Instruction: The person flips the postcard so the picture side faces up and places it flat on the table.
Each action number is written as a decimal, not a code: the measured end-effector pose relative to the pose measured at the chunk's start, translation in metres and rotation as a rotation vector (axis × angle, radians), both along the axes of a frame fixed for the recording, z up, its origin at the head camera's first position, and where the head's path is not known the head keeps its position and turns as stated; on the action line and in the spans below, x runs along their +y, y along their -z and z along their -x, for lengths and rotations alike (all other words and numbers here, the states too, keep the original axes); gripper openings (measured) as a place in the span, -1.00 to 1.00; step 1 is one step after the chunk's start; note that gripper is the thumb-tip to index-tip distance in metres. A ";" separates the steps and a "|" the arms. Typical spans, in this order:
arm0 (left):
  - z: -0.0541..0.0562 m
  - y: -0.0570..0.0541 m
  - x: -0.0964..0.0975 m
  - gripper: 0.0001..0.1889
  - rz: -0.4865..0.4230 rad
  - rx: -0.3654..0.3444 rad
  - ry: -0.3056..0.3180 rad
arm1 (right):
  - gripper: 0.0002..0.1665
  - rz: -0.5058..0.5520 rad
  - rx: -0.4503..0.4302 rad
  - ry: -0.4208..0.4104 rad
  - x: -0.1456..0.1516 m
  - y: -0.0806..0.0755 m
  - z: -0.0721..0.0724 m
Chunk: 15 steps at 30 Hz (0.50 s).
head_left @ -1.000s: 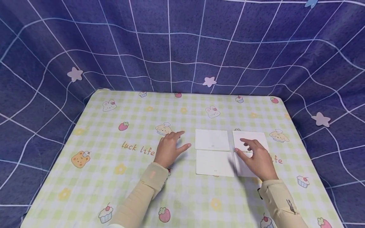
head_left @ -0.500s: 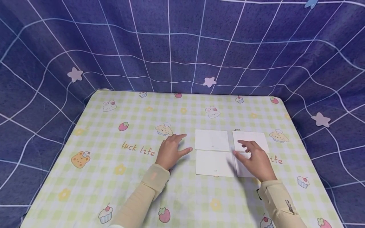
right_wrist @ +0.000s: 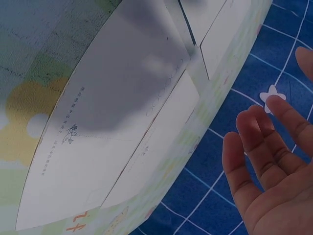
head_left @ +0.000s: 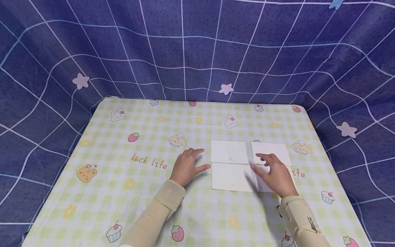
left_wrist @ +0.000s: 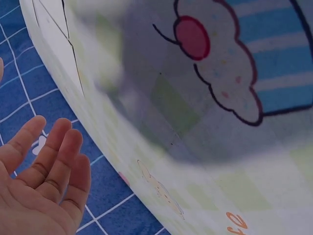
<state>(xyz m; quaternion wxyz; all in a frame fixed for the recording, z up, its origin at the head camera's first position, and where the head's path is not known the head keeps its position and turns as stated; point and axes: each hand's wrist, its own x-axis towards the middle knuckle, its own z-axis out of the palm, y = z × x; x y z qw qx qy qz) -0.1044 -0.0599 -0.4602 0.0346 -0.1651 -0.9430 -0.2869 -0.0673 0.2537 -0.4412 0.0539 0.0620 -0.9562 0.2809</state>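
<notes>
Several white cards lie flat on the checked tablecloth in two rows of two: a back left card, a front left card, a back right card and a front right card. My left hand is held just left of the left pair, fingers relaxed, thumb tip close to the cards' left edge. Over the right pair is my right hand, thumb and fingers spread apart with nothing between them; it partly hides both cards. In the right wrist view, the nearest card bears small print and a little drawing.
A pale green checked tablecloth printed with cupcakes, strawberries and animal faces covers the table. Behind and on both sides hangs a dark blue grid-patterned curtain with star shapes.
My left hand has shifted slightly right and toward me, nearer the cards. My right hand has drifted slightly left and toward me. The cards have stayed in place.
</notes>
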 end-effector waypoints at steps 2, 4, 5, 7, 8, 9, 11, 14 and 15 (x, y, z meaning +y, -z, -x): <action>-0.001 0.000 0.001 -0.33 0.005 0.002 0.001 | -0.43 -0.001 -0.004 -0.001 0.000 0.001 0.000; -0.001 0.000 0.002 -0.32 0.008 -0.001 0.002 | -0.42 0.002 -0.010 -0.003 0.001 0.001 0.000; -0.002 0.000 0.002 -0.33 0.006 -0.003 0.003 | -0.42 0.004 -0.013 -0.004 0.001 0.002 -0.001; -0.002 0.000 0.003 -0.33 0.009 -0.002 0.005 | -0.42 0.007 -0.020 -0.006 0.001 0.002 -0.001; -0.002 0.000 0.003 -0.33 0.009 -0.004 0.007 | -0.42 0.008 -0.022 -0.006 0.001 0.003 -0.001; -0.003 0.000 0.003 -0.33 0.010 -0.001 0.008 | -0.41 0.009 -0.024 -0.006 0.001 0.003 -0.001; -0.003 0.000 0.003 -0.32 0.012 -0.007 0.010 | -0.41 0.012 -0.024 -0.008 0.000 0.002 -0.001; -0.003 0.001 0.003 -0.31 0.021 -0.014 0.011 | -0.41 0.015 -0.017 -0.011 -0.001 0.002 -0.001; -0.003 0.001 0.004 -0.31 0.026 -0.016 0.011 | -0.41 0.015 -0.016 -0.012 -0.001 0.002 -0.002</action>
